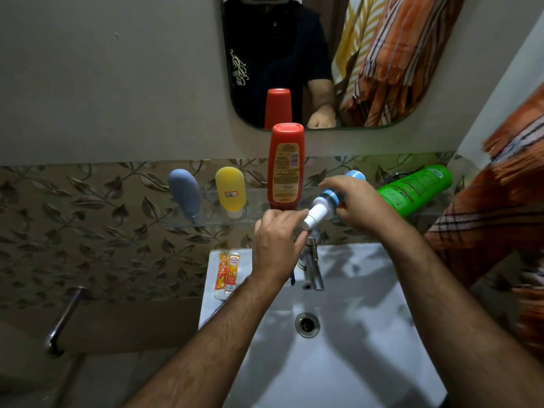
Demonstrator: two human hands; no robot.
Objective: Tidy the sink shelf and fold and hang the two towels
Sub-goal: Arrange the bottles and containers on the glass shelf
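At frame centre, our right hand point(357, 206) gripped a blue-and-white bottle point(322, 207) above the glass shelf point(206, 223) while our left hand point(276, 245) pinched its white cap; steadying the body while seating the cap seemed wisest.

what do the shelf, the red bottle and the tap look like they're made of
Shelf: clear glass, going by the wall pattern showing through it and its pale edge. Red bottle: smooth glossy plastic, with soft highlights and a printed label. Tap: polished metal, probably chrome or steel, judging by its mirror-like reflections.
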